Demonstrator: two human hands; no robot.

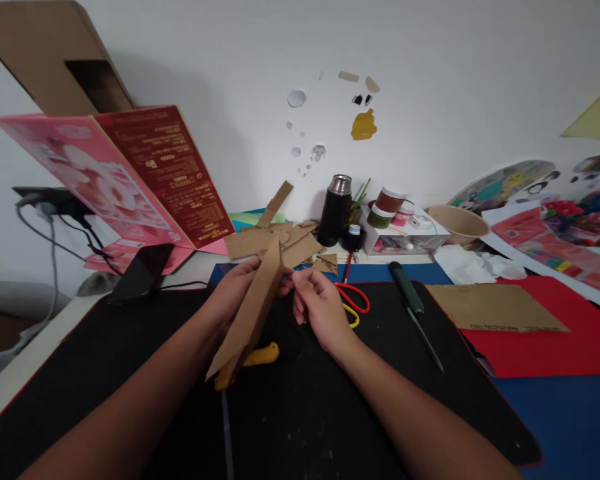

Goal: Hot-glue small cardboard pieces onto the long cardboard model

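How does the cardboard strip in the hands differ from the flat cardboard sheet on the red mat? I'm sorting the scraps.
The cardboard strip is long and narrow; the cardboard sheet is broad. The strip is held tilted above the black mat by the left hand and right hand; the sheet lies flat, untouched. Both are plain brown.

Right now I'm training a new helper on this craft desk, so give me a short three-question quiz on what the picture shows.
1. True or false: both hands grip the cardboard strip.
2. Which lies just right of the right hand? A) flask B) scissors C) bowl
3. What yellow-handled tool lies on the black mat under the strip?

Key
1. True: the left hand holds its upper part, and the right fingers pinch the top.
2. B, the red-handled scissors; the flask and bowl stand farther back.
3. It looks like a utility knife, partly hidden.
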